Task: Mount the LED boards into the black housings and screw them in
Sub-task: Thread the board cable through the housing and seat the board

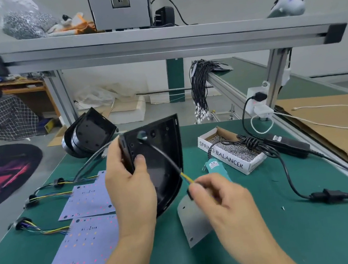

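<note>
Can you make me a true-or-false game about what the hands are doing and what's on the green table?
1. The left hand holds a black housing up off the table. True.
2. The right hand is holding a screwdriver. False: it pinches the yellow wires of a cable that runs through the housing.
3. The open box of screws has "SPRING BALANCER" printed on its side. True.
4. All the LED boards are already inside housings. False: two LED boards lie flat on the green table, to the left of the hands.
5. A second black housing sits at the far edge of the table. True.
</note>
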The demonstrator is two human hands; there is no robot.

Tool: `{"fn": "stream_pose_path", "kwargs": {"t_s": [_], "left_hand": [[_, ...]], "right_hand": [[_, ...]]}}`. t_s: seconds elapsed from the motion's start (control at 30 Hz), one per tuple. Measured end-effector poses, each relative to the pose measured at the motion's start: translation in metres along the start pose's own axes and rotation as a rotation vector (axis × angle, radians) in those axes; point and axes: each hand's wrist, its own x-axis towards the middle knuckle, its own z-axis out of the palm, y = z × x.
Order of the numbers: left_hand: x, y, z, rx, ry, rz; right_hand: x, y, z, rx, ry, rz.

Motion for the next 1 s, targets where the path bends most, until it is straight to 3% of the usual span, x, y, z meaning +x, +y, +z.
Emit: {"fn": "stream_pose_path", "kwargs": {"t_s": [0.1, 0.2, 0.4, 0.57, 0.8, 0.87, 1.0], "left_hand": [[-0.008, 0.000, 0.001, 0.138, -0.127, 0.069], [-0.019, 0.002, 0.008, 0.120, -0.229, 0.056], [-0.009, 0.006, 0.007, -0.012, -0.270, -0.012], [-0.011, 0.002, 0.002, -0.085, -0.284, -0.074], [-0.019, -0.003, 0.005, 0.003, -0.231, 0.001], [-0.022, -0.002, 0.006, 0.021, -0.230, 0.032], [-0.029, 0.002, 0.012, 0.039, -0.265, 0.108]], "right_hand": [[0.021, -0.014, -0.001, 0.072, 0.107, -0.038], [0.041, -0.023, 0.010, 0.018, 0.120, -0.064], [0.061, -0.019, 0.023, 0.037, 0.183, -0.102], [0.065, -0.014, 0.028, -0.121, 0.239, -0.234], [0.069, -0.010, 0.026, -0.329, 0.161, -0.348], [0.067, -0.011, 0.025, -0.235, 0.145, -0.320], [0.061, -0.019, 0.027, 0.186, 0.240, -0.127]]}}
